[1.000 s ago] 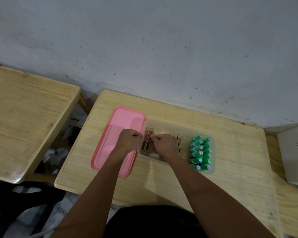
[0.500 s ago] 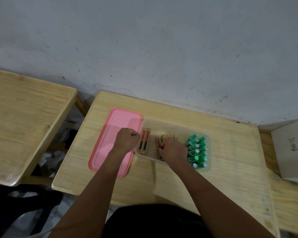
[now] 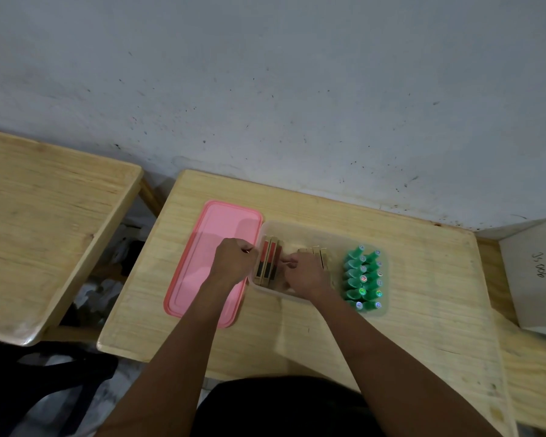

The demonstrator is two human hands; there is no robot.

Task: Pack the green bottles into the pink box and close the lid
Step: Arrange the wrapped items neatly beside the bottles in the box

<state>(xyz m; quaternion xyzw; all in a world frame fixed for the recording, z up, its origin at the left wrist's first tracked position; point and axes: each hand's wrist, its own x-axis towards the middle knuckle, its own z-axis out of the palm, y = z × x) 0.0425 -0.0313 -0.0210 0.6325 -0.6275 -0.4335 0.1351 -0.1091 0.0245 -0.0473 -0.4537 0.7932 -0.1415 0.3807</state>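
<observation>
My left hand (image 3: 232, 263) is curled into a loose fist at the left rim of the clear box (image 3: 300, 230). I judge it is there to brace the box while the other hand works; I cannot tell whether it actually pinches the rim or only presses against it. My right hand (image 3: 306, 272) reaches down inside the box with its fingers bent around the middle group of tan cartons (image 3: 317, 252). It seems to be nudging them into line, but how firmly it grips them is hidden by my knuckles. Two cartons with red and black faces (image 3: 267, 263) stand on edge at the left end, between my two hands.

The green bottles (image 3: 361, 277) are packed upright in two rows at the right end of the box, caps up, just right of my right hand and apart from it. Stood that way they take little room and leave the rest for cartons.

The pink lid (image 3: 205, 257) lies flat on the worktop (image 3: 423, 279) beside the box, partly under my left wrist, handy for closing, which is not yet done.
</observation>
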